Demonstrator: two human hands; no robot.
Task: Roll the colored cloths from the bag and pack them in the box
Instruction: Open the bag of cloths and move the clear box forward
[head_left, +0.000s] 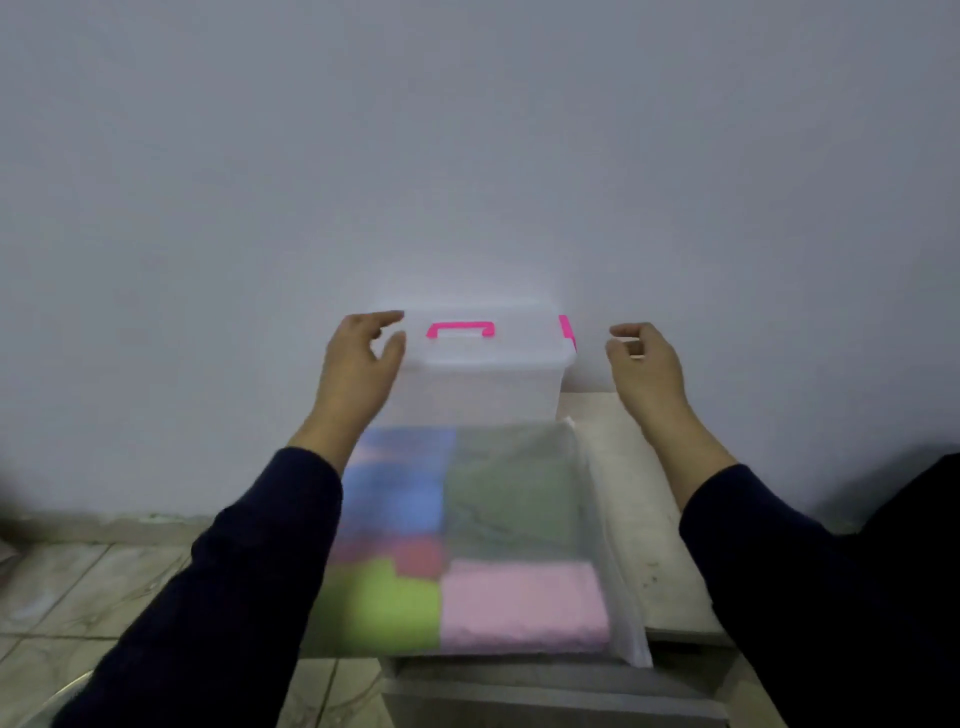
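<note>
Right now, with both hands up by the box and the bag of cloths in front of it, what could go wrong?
1. The box still has its lid on; it stands at the table's far end, so a one-sided tug by the left hand might shift it.
2. The right hand is clear of the box, so its grip may land unevenly.
3. The bag overhangs the table's near edge and might slide off if nudged.

Whole frame motion-blurred. left hand covers box latch at 9 o'clock; contact unclear. Cloths hazy through the bag, count unreadable. Left sleeve hides bag's 8 o'clock corner. Table cut off at 6 o'clock.
</note>
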